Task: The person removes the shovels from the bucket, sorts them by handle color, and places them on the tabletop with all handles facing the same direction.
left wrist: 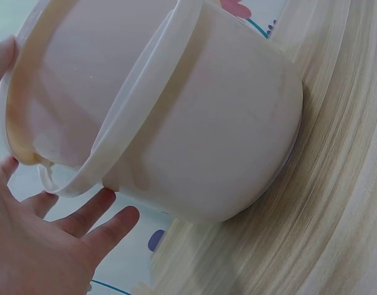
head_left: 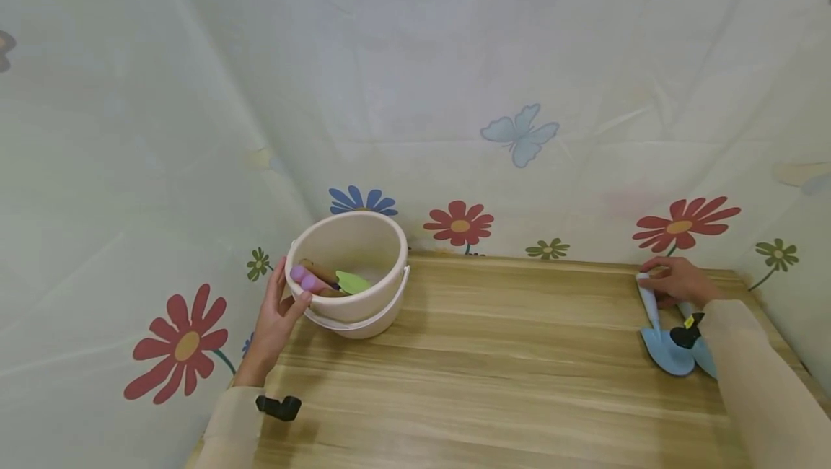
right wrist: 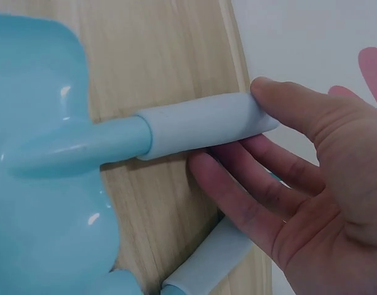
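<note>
Pinching its handle (right wrist: 197, 125) between thumb (right wrist: 289, 104) and fingers (right wrist: 234, 187), the right grip (head_left: 682, 281) holds a blue shovel (head_left: 669, 355).

Pale sheeting (head_left: 415, 43), creased in long folds, rises at the back, left and right of a yellowish-brown worktop (head_left: 506, 353) with streaky wood grain. Printed red flowers (head_left: 459, 226), a blue flower (head_left: 354, 198) and small green flowers (head_left: 548, 249) run along the sheeting's lower part, and a light blue butterfly (head_left: 522, 136) sits above them at the back. The light is soft
</note>
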